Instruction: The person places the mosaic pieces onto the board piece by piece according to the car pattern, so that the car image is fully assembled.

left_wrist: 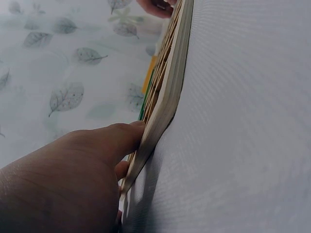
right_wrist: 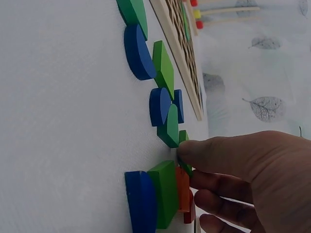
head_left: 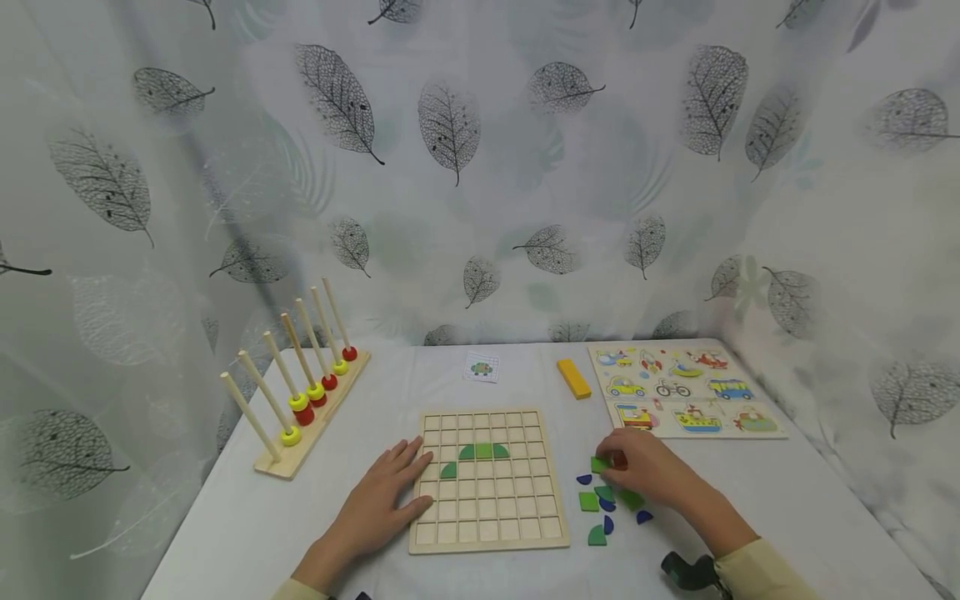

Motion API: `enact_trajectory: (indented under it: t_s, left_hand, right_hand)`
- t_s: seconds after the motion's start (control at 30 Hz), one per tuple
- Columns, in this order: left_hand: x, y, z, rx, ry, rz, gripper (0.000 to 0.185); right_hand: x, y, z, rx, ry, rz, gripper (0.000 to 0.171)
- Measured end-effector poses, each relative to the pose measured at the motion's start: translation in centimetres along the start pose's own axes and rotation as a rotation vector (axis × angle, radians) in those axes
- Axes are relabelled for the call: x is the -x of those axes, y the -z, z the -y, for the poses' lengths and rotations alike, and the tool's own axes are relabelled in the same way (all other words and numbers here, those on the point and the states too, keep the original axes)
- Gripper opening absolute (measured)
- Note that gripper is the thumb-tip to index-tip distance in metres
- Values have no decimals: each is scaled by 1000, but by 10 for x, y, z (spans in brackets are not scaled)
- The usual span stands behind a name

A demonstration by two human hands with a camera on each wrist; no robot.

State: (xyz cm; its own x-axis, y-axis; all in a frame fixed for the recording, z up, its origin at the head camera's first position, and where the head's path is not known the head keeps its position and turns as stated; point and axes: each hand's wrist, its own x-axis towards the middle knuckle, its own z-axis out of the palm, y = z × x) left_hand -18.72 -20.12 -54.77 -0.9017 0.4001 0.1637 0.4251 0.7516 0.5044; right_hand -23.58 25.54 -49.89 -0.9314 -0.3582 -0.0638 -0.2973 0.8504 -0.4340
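A small green tile (head_left: 598, 464) sits pinched in the fingertips of the right hand (head_left: 648, 472), among loose blue and green pieces (head_left: 604, 504) just right of a wooden grid board (head_left: 486, 479). The left hand (head_left: 386, 498) lies flat, fingers relaxed, on the board's left edge. All rest on a white table (head_left: 247, 525), with a peg rack (head_left: 300, 392), yellow block (head_left: 573, 378) and vehicle puzzle (head_left: 682, 390) behind, before a leaf-patterned curtain (head_left: 480, 167).

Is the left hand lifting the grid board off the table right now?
No, the left hand rests with straight fingers on the grid board, which lies flat on the table.
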Motion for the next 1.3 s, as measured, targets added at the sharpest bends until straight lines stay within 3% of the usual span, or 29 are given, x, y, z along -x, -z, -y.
enact_trajectory:
  t_s: [0.83, 1.3]
  left_hand:
    - [-1, 0, 0, -15, -6, 2, 68]
    - [-1, 1, -1, -27, -4, 8, 68]
  right_hand:
    - [-4, 8, 12, -21, 10, -38, 26]
    - [-15, 18, 41, 10, 183, -113, 21]
